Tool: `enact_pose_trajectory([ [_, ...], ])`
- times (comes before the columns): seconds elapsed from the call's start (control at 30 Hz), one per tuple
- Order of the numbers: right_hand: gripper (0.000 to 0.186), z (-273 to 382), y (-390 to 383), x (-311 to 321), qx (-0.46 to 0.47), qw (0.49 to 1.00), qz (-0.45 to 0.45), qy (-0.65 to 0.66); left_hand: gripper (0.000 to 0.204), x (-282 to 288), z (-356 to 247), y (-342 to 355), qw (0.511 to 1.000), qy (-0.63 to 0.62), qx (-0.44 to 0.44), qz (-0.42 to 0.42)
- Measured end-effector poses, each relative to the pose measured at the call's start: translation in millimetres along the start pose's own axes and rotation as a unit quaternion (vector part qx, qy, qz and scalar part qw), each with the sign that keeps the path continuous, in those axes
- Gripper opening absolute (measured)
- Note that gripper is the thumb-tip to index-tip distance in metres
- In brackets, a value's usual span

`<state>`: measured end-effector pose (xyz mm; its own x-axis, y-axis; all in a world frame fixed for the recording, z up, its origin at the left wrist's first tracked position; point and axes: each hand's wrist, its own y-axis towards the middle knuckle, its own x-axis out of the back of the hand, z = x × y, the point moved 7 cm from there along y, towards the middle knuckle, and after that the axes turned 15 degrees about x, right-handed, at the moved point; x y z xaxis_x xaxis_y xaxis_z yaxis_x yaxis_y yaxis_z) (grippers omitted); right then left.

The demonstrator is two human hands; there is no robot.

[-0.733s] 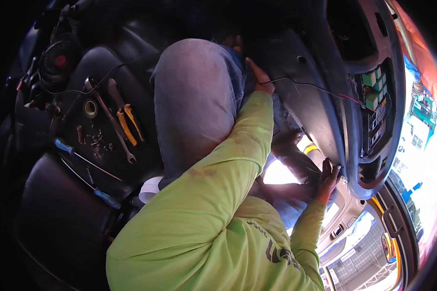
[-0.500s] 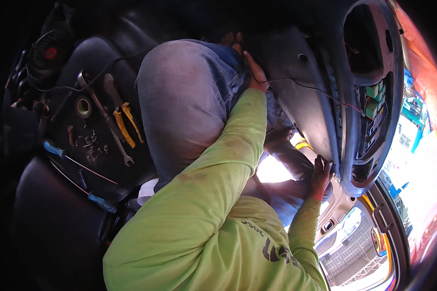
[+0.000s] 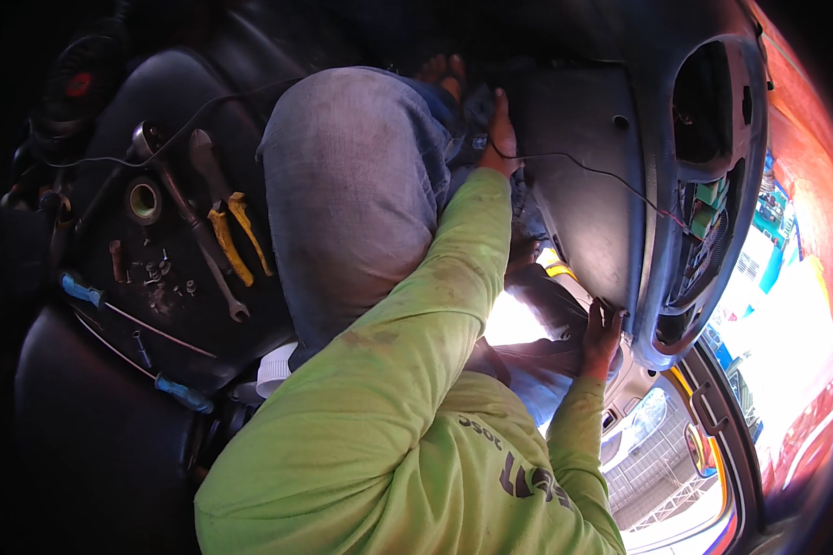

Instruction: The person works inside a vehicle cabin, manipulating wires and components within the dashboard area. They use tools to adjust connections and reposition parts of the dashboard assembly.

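A broad grey dashboard panel with a small round hole near one corner stands between my hands, beside the dashboard. At its far left edge is my left hand, the thumb side up and the fingers partly hidden behind the panel. My right hand grips the panel's near lower corner, fingertips over the edge. A thin black wire runs from beside my left hand across the panel to a green-connectored unit in the dashboard opening.
On the dark seat at left lie yellow-handled pliers, a wrench, a tape roll, blue-handled screwdrivers and several small screws. A bent knee rises in the middle. A vehicle door frame stands at lower right.
The panel sits straighter along the dashboard, its edge more squarely in view. My left hand has turned slightly and risen with it; the whole view has shifted a little.
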<state>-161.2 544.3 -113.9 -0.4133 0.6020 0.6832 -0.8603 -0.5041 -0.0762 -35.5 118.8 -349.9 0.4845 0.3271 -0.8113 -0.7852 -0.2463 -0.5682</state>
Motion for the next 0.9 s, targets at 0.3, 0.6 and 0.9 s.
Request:
enact_pose_trajectory([
  [0.3, 0.056, 6.0, -2.0, -2.7, 0.025, 0.993, 0.074, -0.09, 0.101, 7.4, 6.2, 30.8, 0.999, 0.036, -0.018, 0.031],
  [0.6, 0.057, -18.3, -9.1, -0.6, -0.148, 0.939, -0.111, 0.291, 0.104, 1.4, 15.3, 37.6, 0.997, 0.072, -0.02, 0.018],
  [0.9, 0.059, -30.2, -19.5, 9.0, -0.176, 0.968, -0.013, 0.175, 0.105, -5.3, 7.3, 27.5, 0.994, 0.075, -0.042, 0.064],
])
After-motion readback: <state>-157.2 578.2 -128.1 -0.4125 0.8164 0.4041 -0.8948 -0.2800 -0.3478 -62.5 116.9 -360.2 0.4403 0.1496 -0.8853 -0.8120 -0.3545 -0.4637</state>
